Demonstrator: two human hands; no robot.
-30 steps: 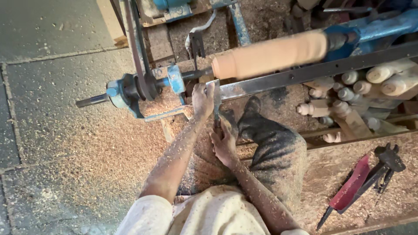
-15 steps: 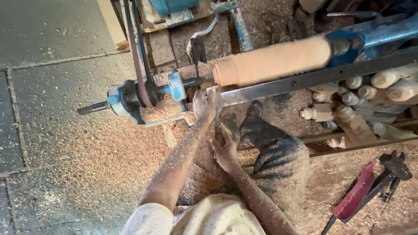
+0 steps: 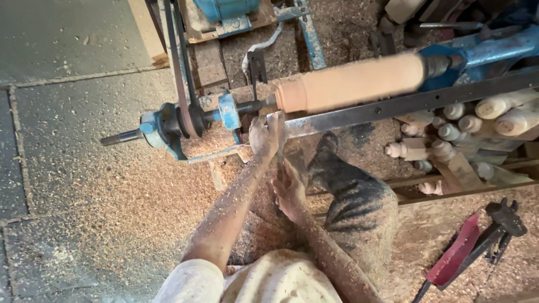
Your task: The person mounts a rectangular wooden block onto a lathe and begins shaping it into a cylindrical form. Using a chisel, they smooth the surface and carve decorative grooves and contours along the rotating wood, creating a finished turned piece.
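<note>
A pale wooden cylinder (image 3: pixel 353 81) is mounted lengthwise in a blue lathe (image 3: pixel 224 109), blurred as if spinning. My left hand (image 3: pixel 263 136) grips the upper part of a turning chisel (image 3: pixel 279 140) just below the cylinder's left end, resting at the dark metal tool rest bar (image 3: pixel 404 104). Lower down, my right hand (image 3: pixel 289 191) holds the chisel's handle. Sawdust covers both forearms. My bent knee in dusty dark cloth (image 3: pixel 351 196) sits to the right of the hands.
A black drive belt (image 3: pixel 178 62) runs up from the lathe pulley to a blue motor (image 3: pixel 224 8). Several turned wooden pieces (image 3: pixel 466 126) lie at the right. A red-handled tool (image 3: pixel 457 255) lies at lower right. Sawdust (image 3: pixel 112 196) covers the floor.
The view has shifted slightly; the hands stay on the chisel at the cylinder's left end, with little visible movement.
</note>
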